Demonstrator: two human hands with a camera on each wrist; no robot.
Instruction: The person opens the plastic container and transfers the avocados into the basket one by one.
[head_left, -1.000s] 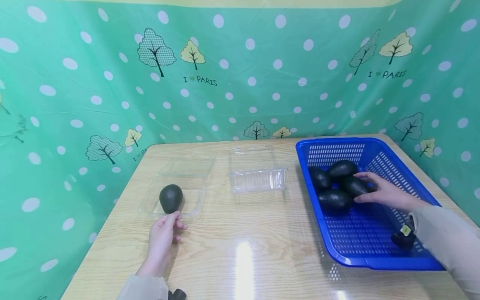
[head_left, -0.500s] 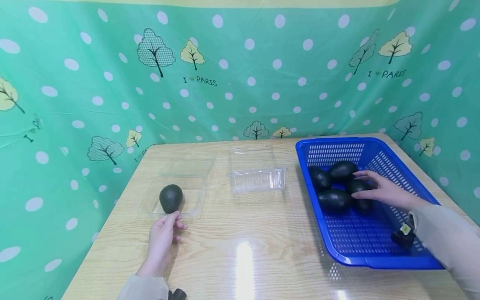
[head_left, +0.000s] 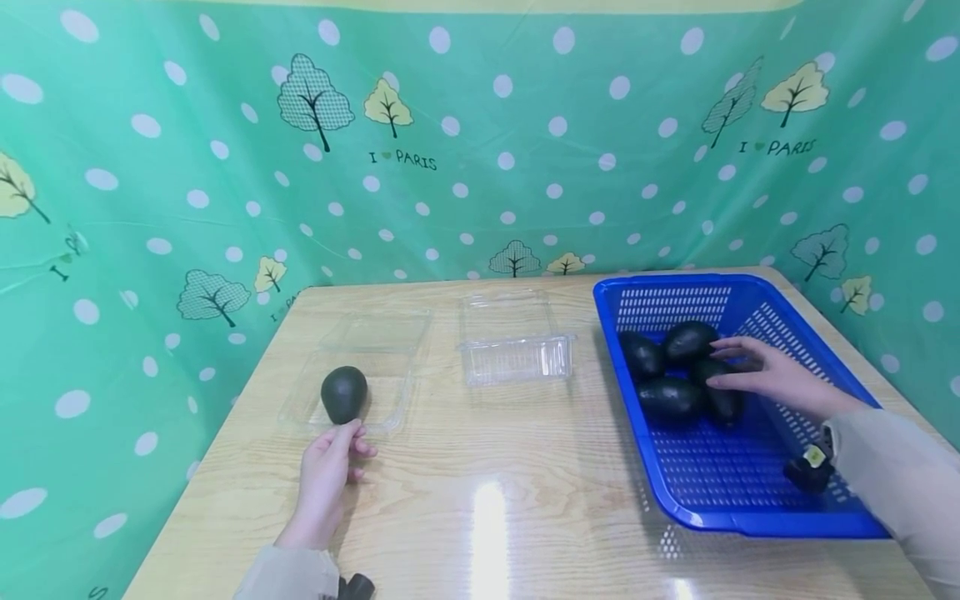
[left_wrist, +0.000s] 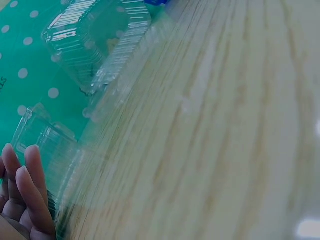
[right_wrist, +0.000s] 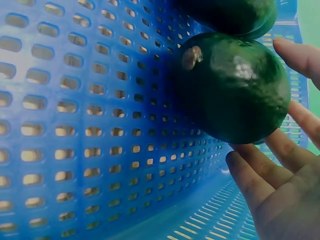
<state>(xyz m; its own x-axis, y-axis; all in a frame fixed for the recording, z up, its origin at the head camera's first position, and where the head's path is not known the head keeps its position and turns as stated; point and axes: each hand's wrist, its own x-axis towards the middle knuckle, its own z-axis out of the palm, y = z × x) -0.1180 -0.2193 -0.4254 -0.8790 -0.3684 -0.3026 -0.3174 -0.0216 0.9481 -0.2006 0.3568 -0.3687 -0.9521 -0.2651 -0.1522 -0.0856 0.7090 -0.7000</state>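
Note:
A single dark avocado (head_left: 344, 394) lies in the left clear plastic clamshell container (head_left: 397, 400), whose lid is folded back. My left hand (head_left: 322, 471) pinches this container's front rim just below the avocado; in the left wrist view the other fingers (left_wrist: 33, 200) stretch out loosely. On the right, my right hand (head_left: 780, 379) is inside the blue basket (head_left: 667, 492), over an avocado (head_left: 722, 404). The right wrist view shows the fingers (right_wrist: 255, 175) spread under that avocado (right_wrist: 230, 95) and the thumb beside its edge, without a plain grip.
Several more avocados, such as the front one (head_left: 670, 400), lie against the basket's left side. A second clear container (head_left: 517, 362) stands open at the middle back of the wooden table (head_left: 450, 483). Green dotted cloth (head_left: 480, 183) hangs behind.
The avocado under my right hand has turned, its narrow end now toward the table's front. The right fingers have shifted slightly over it. My left hand keeps its place.

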